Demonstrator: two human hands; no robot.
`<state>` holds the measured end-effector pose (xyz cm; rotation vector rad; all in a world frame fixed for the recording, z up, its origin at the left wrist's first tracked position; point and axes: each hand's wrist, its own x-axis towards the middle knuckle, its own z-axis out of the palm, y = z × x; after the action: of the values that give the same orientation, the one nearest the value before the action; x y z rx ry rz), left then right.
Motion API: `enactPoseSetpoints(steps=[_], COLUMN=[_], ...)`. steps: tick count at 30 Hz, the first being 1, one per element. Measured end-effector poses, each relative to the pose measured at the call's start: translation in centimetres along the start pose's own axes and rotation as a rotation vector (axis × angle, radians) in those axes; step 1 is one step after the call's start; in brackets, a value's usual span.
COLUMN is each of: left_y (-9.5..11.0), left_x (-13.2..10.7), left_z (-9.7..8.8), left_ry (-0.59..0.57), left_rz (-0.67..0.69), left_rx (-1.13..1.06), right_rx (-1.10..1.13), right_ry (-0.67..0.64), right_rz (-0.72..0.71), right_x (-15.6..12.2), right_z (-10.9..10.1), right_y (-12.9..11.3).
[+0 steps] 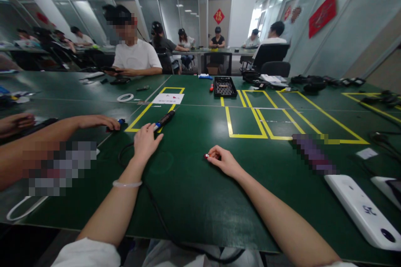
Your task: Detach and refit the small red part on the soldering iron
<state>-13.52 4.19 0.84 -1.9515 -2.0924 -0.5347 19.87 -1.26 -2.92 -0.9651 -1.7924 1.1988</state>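
My left hand [145,144] has its fingers over the rear end of a black and blue electric screwdriver [164,120]. The tool's thin tip points away to the right, and a black cable [153,198] loops from it toward the table's near edge. A clear bracelet rings my left wrist. Further right, my right hand [221,160] rests on the green table with thumb and fingertips closed around a small red and white piece [206,156]. Most of that piece is hidden by my fingers.
Left of me, a co-worker's hand [106,122] holds a small blue piece [121,122]. A black tray [224,87] of small parts, a red tool [211,87] and a printed sheet [169,98] lie ahead among yellow tape outlines. A white device [360,210] lies right.
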Motion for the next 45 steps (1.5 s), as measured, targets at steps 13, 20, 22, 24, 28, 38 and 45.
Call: enactPoseSetpoints(steps=[13, 20, 22, 24, 28, 38, 45], left_y=[-5.0, -4.0, -3.6, -3.2, -2.3, 2.5, 7.0], left_x=[1.2, 0.9, 0.7, 0.6, 0.4, -1.2, -3.5], left_z=[0.3, 0.1, 0.1, 0.2, 0.2, 0.1, 0.1], left_ry=[-0.38, -0.379, -0.378, -0.372, -0.36, -0.358, -0.341], left_rz=[-0.207, -0.103, -0.076, -0.056, -0.026, 0.141, 0.31], left_rx=[0.043, 0.076, 0.069, 0.061, 0.064, -0.033, -0.133], right_rx=[-0.013, -0.024, -0.023, -0.025, -0.031, -0.052, -0.067], right_ry=[-0.007, -0.005, -0.007, -0.008, -0.014, -0.017, -0.001], right_rz=[-0.017, -0.001, 0.005, 0.009, 0.004, -0.003, -0.026], right_x=[-0.1, -0.1, 0.0, 0.0, 0.0, 0.0, 0.1], right_z=[0.0, 0.1, 0.1, 0.1, 0.2, 0.2, 0.6], right_y=[-0.2, -0.3, -0.5, -0.6, -0.5, -0.3, -0.1])
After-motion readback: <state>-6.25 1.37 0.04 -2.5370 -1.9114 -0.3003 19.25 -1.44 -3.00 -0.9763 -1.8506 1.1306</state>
